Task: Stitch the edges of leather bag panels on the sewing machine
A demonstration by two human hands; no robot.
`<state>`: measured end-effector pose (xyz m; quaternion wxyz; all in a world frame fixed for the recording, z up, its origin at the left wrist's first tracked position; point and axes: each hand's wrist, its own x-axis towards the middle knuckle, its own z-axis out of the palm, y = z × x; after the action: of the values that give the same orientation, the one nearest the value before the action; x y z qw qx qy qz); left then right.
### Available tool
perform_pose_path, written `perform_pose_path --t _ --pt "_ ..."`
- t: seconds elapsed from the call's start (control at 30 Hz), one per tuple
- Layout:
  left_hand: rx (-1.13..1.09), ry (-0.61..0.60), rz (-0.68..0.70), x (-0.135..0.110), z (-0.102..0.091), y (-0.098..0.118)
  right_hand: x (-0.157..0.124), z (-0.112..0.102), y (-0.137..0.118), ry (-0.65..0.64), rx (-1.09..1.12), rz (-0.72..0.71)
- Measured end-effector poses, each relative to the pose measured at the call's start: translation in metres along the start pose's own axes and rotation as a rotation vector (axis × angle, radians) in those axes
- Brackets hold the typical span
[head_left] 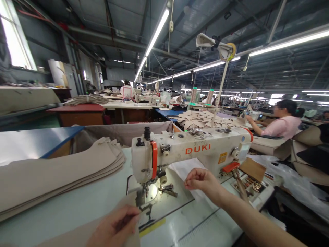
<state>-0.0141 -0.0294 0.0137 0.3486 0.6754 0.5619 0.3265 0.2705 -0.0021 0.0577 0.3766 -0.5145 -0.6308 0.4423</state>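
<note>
A white sewing machine (177, 151) marked DUKI stands on the pale table, its needle area lit. At the front, left of the needle plate, my left hand (115, 224) is closed on a beige fabric piece (132, 200), slightly blurred. To the right of the needle, my right hand (199, 180) is raised with thumb and fingers pinched together. Whatever lies between those fingertips is too small to make out. Behind that hand a white sheet (189, 166) lies against the machine bed. A metal guide (168, 188) sits beside the presser foot.
Stacked beige fabric pieces (64, 175) lie on the left. At the right end is a tray (253, 187) with scissors and small tools, near clear plastic wrap (295, 178). More cut pieces (205, 118) and thread cones (193, 96) are behind. A co-worker (280, 123) sits at right.
</note>
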Motion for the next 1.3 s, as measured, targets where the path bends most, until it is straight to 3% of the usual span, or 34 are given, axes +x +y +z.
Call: perform_pose_path --t 0.1,0.27,0.43,0.53,0.83,1.3 --pt "-0.023 0.005 0.035 -0.009 0.002 0.014 -0.018 0.03 -0.007 -0.048 0.642 0.148" --pt "-0.046 0.064 0.141 -0.022 0.004 0.024 -0.026 0.073 -0.006 -0.124 0.851 0.227" --pt "-0.001 0.127 0.291 -0.029 0.003 0.027 -0.02 0.098 -0.001 -0.104 0.771 0.13" --pt "0.036 0.141 0.314 -0.028 0.005 0.026 -0.019 0.108 0.001 -0.093 0.698 0.054" --pt "-0.011 0.175 0.175 -0.026 0.007 0.026 -0.024 0.122 0.007 -0.013 0.466 -0.146" --pt "-0.134 0.113 0.097 -0.023 0.007 0.023 -0.024 0.116 0.004 0.023 0.203 -0.225"
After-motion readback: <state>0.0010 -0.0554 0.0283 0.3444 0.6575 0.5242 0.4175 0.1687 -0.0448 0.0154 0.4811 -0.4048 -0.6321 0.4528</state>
